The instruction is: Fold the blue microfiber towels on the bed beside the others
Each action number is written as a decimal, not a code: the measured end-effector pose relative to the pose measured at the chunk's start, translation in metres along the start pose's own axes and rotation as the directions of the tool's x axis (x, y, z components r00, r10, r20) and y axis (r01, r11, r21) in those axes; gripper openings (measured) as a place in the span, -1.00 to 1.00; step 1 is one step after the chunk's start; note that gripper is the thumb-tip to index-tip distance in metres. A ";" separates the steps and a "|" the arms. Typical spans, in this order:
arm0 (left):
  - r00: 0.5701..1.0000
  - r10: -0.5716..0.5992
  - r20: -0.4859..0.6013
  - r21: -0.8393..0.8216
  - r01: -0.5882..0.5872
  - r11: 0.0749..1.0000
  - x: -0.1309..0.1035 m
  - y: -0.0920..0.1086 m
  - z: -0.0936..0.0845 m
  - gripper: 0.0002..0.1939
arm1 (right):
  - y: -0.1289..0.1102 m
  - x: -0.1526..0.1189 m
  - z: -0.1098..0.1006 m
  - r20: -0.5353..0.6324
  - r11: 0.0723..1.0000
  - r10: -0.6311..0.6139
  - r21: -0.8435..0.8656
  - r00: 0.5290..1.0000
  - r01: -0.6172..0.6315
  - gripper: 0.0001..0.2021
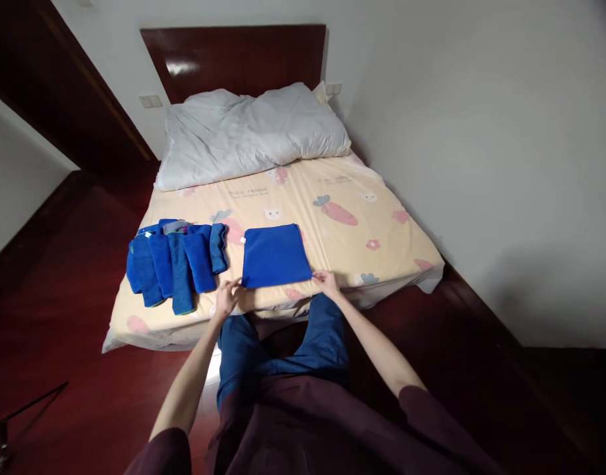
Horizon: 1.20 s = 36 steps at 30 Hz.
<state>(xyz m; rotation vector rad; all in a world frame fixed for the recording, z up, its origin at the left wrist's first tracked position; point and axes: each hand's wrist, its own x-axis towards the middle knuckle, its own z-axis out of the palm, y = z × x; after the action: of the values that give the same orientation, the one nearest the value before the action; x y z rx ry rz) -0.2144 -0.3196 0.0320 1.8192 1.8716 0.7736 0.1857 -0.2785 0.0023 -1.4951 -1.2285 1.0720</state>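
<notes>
The flat blue four-sided cloth (275,257) looks matt and smooth; the long blue cloth bundles (180,267) look fuzzy. The rectangular reddish-brown wooden headboard (243,63) is glossy, the puffy pale-grey fabric bedding (256,135) matt and wrinkled.

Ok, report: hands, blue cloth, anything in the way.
Left hand on near left corner of blue cloth; right hand on near right corner. Cloth flat on bed. Pile of blue cloths to its left, clear of it.

"What does the blue cloth (275,256) look like?"
"Plain and four-cornered, with straight edges (a small white tag (242,241) pokes out on the left, toward the far corner)."
"And how does it lie?"
"Spread flat and smooth on the bed (339,241), near the front edge."
</notes>
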 end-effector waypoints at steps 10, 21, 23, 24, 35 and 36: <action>0.904 -0.408 0.127 -0.239 0.427 0.872 -0.015 -0.024 0.044 -0.56 | 0.042 -0.006 0.016 -0.050 0.976 0.215 0.039 0.975 -0.213 -0.67; 0.884 -0.364 0.294 -0.381 0.458 0.803 -0.004 -0.037 0.030 -0.40 | 0.037 -0.013 -0.007 0.109 0.918 0.396 -0.027 0.912 -0.396 -0.76; 0.885 -0.349 0.307 -0.363 0.448 0.817 0.010 -0.036 0.027 -0.44 | 0.036 -0.003 -0.007 0.146 0.915 0.404 -0.042 0.903 -0.402 -0.74; 0.886 -0.341 0.314 -0.350 0.442 0.826 0.019 -0.035 0.026 -0.45 | 0.036 0.004 -0.005 0.159 0.914 0.405 -0.057 0.900 -0.402 -0.73; 0.895 -0.415 0.165 -0.137 0.438 0.889 0.187 -0.043 0.048 -0.69 | 0.018 0.160 0.057 0.010 0.972 0.219 -0.084 0.976 -0.217 -0.82; 0.898 -0.417 0.141 -0.133 0.434 0.891 0.201 -0.044 0.052 -0.68 | 0.017 0.179 0.064 -0.004 0.971 0.217 -0.105 0.976 -0.216 -0.82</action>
<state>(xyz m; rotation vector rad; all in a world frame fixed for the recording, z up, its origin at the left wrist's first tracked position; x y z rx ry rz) -0.2264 -0.1138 -0.0190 1.2562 1.9720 0.6290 0.1508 -0.0964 -0.0426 -1.7382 -1.1610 1.1712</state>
